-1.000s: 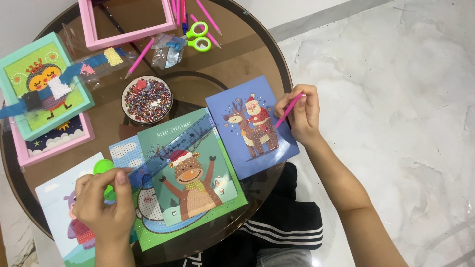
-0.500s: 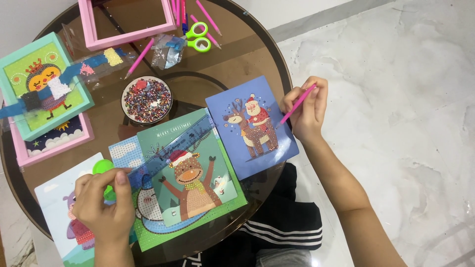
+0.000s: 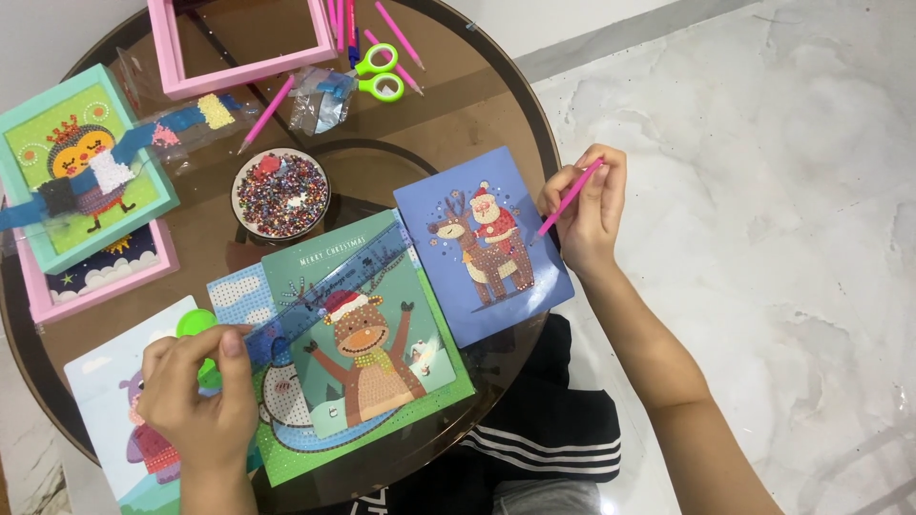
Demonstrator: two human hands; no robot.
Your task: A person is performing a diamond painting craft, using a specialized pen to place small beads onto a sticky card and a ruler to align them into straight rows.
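From my remote seat, my right hand (image 3: pixel 587 205) pinches a slim pink plastic pen (image 3: pixel 570 197) at the right edge of the blue Santa-and-reindeer bead card (image 3: pixel 482 248), centre frame, which looks largely beaded. My left hand (image 3: pixel 196 386), lower left, curls onto a green plastic tray (image 3: pixel 194 324). Round bead dish (image 3: pixel 281 194) sits upper left.

On a round glass table (image 3: pixel 496 114), the right hand (image 3: pixel 587 210) grips a pink pen (image 3: pixel 570 196) just beside a blue Santa-and-reindeer card (image 3: pixel 482 243). The left hand (image 3: pixel 196 386) presses the end of a clear ruler (image 3: pixel 324 291) lying across a green reindeer card (image 3: pixel 367 348). A dish of beads (image 3: pixel 281 194) sits near.
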